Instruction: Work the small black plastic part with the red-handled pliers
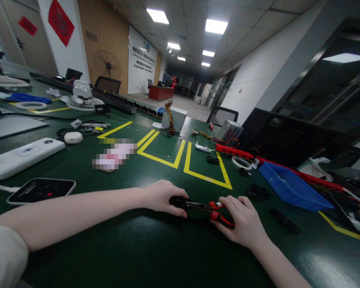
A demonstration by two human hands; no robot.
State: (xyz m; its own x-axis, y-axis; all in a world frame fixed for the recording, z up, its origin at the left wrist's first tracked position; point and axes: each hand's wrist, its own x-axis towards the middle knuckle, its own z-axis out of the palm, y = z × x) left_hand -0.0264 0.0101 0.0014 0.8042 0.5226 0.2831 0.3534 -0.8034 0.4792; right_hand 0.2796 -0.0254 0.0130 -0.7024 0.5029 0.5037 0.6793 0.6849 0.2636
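Pliers [206,207] front and centre over green table [132,244], right hand [243,220] wrapped round red-and-black handles. Nose right at black part [176,201], pinched in left hand [162,197]; whether jaws bite, can't tell. Yellow tape [159,161] beyond, blue tray [291,184] off right, black pad [42,191] beside left forearm.

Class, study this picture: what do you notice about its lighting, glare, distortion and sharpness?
Head view: ceiling panels burn out to white, while the room's far end falls dark; head view: pale glare on the green table at lower right; head view: wide-angle stretch, walls leaning; head view: coarse pixel blocks hide the pinkish item; head view: the pliers look slightly soft.
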